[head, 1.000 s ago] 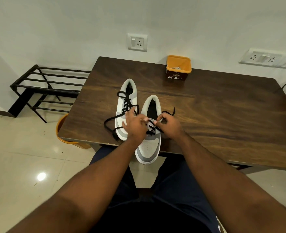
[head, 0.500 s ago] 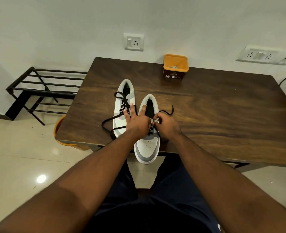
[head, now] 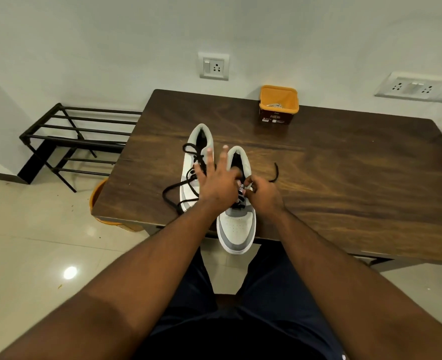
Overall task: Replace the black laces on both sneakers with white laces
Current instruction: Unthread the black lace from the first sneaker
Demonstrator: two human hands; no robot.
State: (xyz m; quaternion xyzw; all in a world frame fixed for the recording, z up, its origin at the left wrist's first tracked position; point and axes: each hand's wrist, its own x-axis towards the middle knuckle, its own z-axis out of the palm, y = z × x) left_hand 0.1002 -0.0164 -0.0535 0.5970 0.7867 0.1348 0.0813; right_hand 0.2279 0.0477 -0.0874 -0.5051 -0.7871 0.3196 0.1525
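White-and-grey sneakers point(head: 236, 227) carry black laces point(head: 173, 189) on a dark-brown wood-grain table point(head: 344, 178); orange-rimmed tub point(head: 279, 105).

Dark wooden table point(head: 344, 178), pale wall point(head: 110, 35), black rack point(head: 79, 136), glossy tiled floor point(head: 32, 255)

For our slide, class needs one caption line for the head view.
Right hand pinches the near sneaker's black lace; left hand splays over both shoes.
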